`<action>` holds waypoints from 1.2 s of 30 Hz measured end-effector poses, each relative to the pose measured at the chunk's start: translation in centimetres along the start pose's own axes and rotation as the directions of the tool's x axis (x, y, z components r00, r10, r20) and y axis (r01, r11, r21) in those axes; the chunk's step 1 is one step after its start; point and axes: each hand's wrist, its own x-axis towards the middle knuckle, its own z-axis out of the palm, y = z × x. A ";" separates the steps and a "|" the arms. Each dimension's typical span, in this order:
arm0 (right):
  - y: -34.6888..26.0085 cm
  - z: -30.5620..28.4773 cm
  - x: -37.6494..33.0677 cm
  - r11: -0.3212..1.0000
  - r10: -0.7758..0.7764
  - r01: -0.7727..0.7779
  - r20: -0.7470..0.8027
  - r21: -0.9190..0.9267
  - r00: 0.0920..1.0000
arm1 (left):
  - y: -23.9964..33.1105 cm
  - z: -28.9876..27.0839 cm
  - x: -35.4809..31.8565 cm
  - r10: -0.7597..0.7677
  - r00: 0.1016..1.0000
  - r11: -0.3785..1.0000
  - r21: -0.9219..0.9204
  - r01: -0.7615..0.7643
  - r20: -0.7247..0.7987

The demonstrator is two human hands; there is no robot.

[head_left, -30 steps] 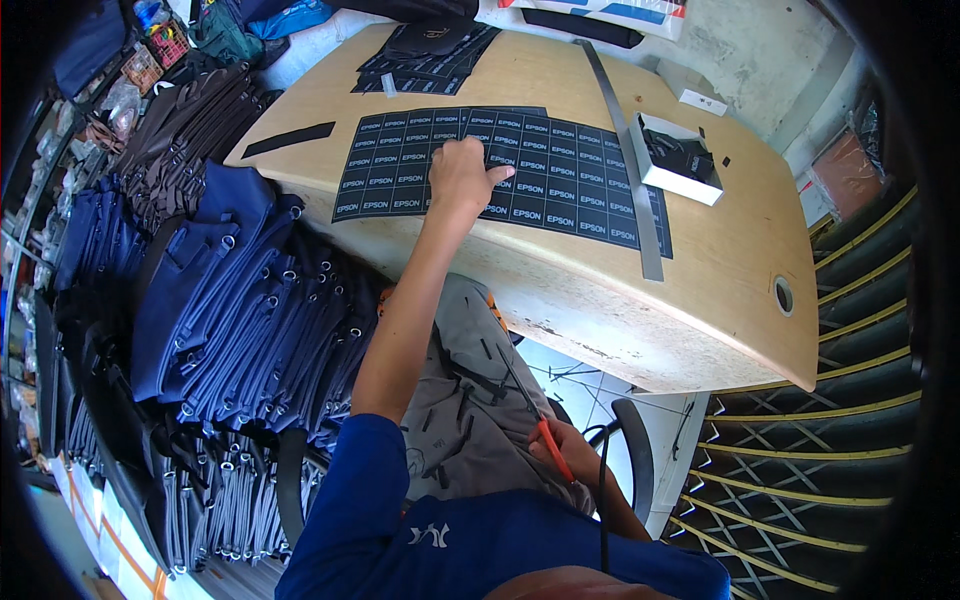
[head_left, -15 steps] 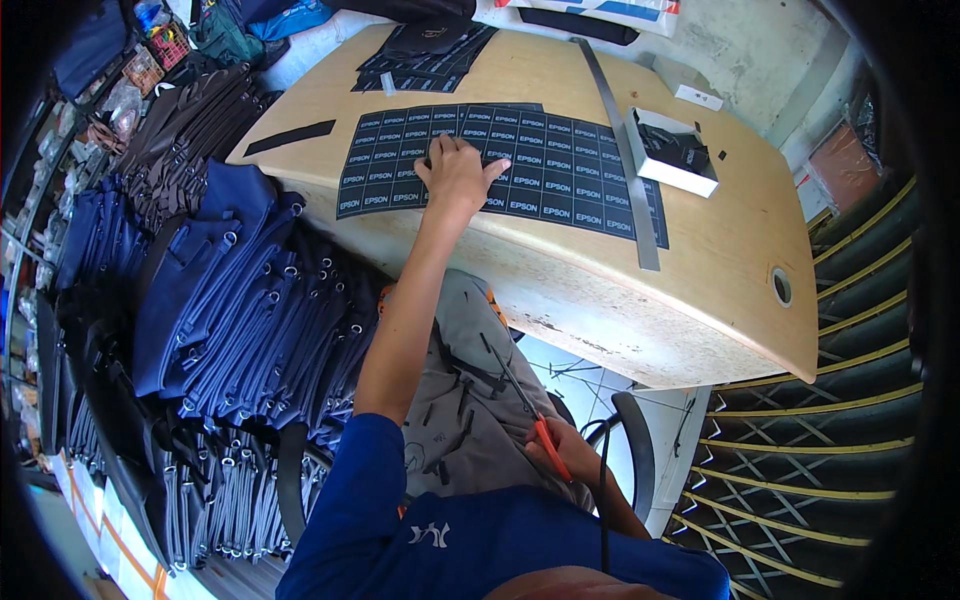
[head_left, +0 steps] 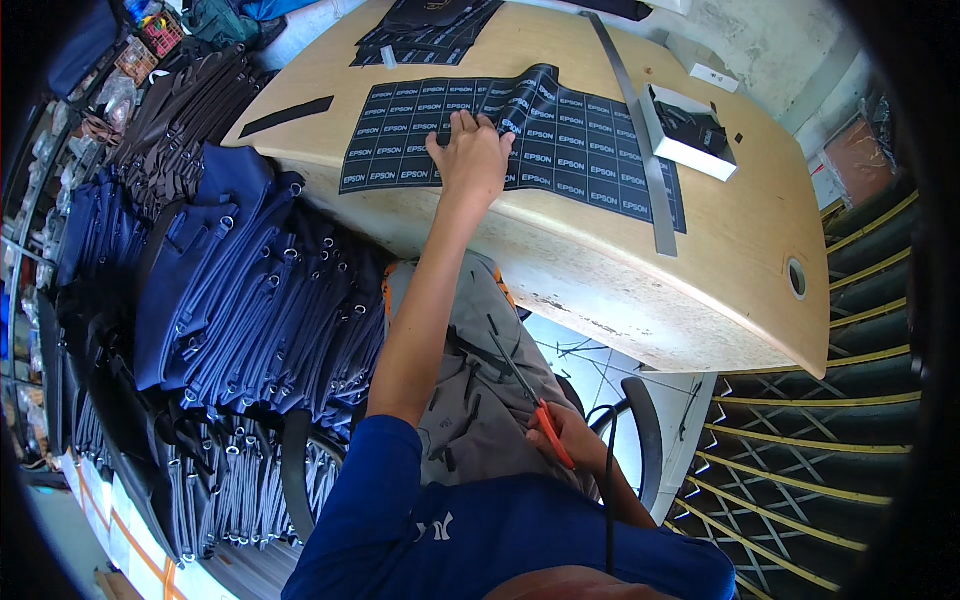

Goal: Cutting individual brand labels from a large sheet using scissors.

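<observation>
My left hand [head_left: 472, 162] lies on a black sheet [head_left: 390, 140] printed with a repeating grid of light labels, its fingers spread. Just right of those fingers the sheet bulges up into a raised fold [head_left: 535, 95]. A long metal ruler [head_left: 630, 110] lies across the sheet's right part. Down by my lap, my right hand [head_left: 580, 440] is closed around the orange-red handles of a pair of scissors [head_left: 548, 425]. The dark blades point up and left over my grey trousers, apart from the sheet.
An open white box [head_left: 697, 166] with black pieces stands right of the ruler. Dark sheets [head_left: 445, 50] and a black strip [head_left: 287, 117] lie on the wooden table [head_left: 740, 270]. Blue bag-like goods with metal rings [head_left: 235, 290] are piled at left; a folding metal gate [head_left: 800, 450] is at right.
My left hand has slid to the right over the sheet, which has risen from flat into a fold. My right hand still grips the scissors. The whole view has shifted slightly.
</observation>
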 end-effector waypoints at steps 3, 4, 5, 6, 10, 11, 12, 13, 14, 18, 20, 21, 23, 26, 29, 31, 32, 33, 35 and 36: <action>0.4 0.1 0.1 0.999 -0.040 0.040 -0.011 0.008 0.999 | 0.0 0.2 -0.3 0.019 0.998 1.000 0.013 -0.018 -0.062; 0.6 0.1 0.1 0.998 -0.055 0.056 -0.023 0.014 0.998 | 0.1 0.3 -0.4 0.024 0.997 1.000 0.013 -0.023 -0.067; 0.8 0.0 0.1 0.998 -0.062 0.062 -0.028 0.014 0.998 | 0.2 0.4 -0.5 0.055 0.993 0.998 -0.017 -0.057 -0.101; 1.0 0.0 0.1 0.998 -0.064 0.064 -0.028 0.001 0.998 | 0.1 0.4 -0.6 0.082 0.987 0.995 -0.047 -0.089 -0.138; 1.6 0.1 0.1 0.997 -0.077 0.076 -0.044 -0.029 0.996 | 0.1 0.4 -0.9 0.129 0.970 0.982 -0.110 -0.154 -0.206; 1.5 0.1 0.2 0.996 -0.085 0.083 -0.050 -0.030 0.995 | 0.2 0.3 -0.9 0.148 0.961 0.978 -0.108 -0.177 -0.232; 1.3 0.1 0.1 0.995 -0.095 0.092 -0.054 -0.045 0.994 | 0.2 0.3 -0.9 0.152 0.959 0.978 -0.106 -0.182 -0.238; 1.2 0.1 0.1 0.993 -0.104 0.101 -0.058 -0.060 0.993 | 0.2 0.2 -1.0 0.161 0.955 0.977 -0.099 -0.190 -0.248; 1.0 0.0 0.2 0.992 -0.111 0.107 -0.062 -0.061 0.992 | 0.2 0.2 -1.0 0.170 0.951 0.975 -0.093 -0.199 -0.258; 0.8 -0.1 0.2 0.988 -0.115 0.109 -0.049 -0.106 0.992 | 0.4 -0.5 -0.7 0.148 0.951 0.962 -0.184 -0.203 -0.273; 0.8 -0.1 0.2 0.988 -0.140 0.132 -0.096 -0.082 0.986 | 0.6 -0.9 -0.2 0.161 0.937 0.959 -0.174 -0.222 -0.309; 1.0 -0.2 0.2 0.984 -0.154 0.144 -0.093 -0.105 0.984 | 0.7 -1.2 0.2 0.159 0.937 0.951 -0.207 -0.230 -0.311; 1.0 -0.4 0.2 0.979 -0.169 0.156 -0.095 -0.128 0.981 | 1.1 -1.9 1.0 0.181 0.906 0.938 -0.209 -0.276 -0.382; 0.6 -0.5 -0.1 0.982 -0.174 0.163 -0.107 -0.098 0.979 | 1.9 -3.8 1.9 0.188 0.896 0.909 -0.275 -0.314 -0.403; 0.3 -0.6 -0.1 0.987 -0.155 0.151 -0.095 -0.048 0.983 | 1.9 -5.2 2.6 0.180 0.876 0.896 -0.292 -0.334 -0.447; 0.4 -0.6 0.0 0.988 -0.151 0.149 -0.108 -0.028 0.983 | 2.4 -6.3 2.7 0.106 0.913 0.888 -0.377 -0.265 -0.394; 0.5 -0.6 0.1 0.988 -0.153 0.151 -0.109 -0.026 0.982 | 2.5 -6.4 3.0 0.109 0.913 0.887 -0.375 -0.268 -0.394; 0.6 -0.7 0.2 0.987 -0.161 0.158 -0.105 -0.044 0.981 | 2.5 -6.6 3.4 0.122 0.909 0.883 -0.374 -0.283 -0.399; 1.1 -0.6 0.4 0.984 -0.173 0.167 -0.101 -0.063 0.980 | 2.4 -6.8 4.5 0.166 0.875 0.859 -0.370 -0.355 -0.455; 1.6 -0.6 0.5 0.982 -0.182 0.175 -0.103 -0.078 0.978 | 2.5 -7.1 4.9 0.167 0.874 0.859 -0.368 -0.357 -0.456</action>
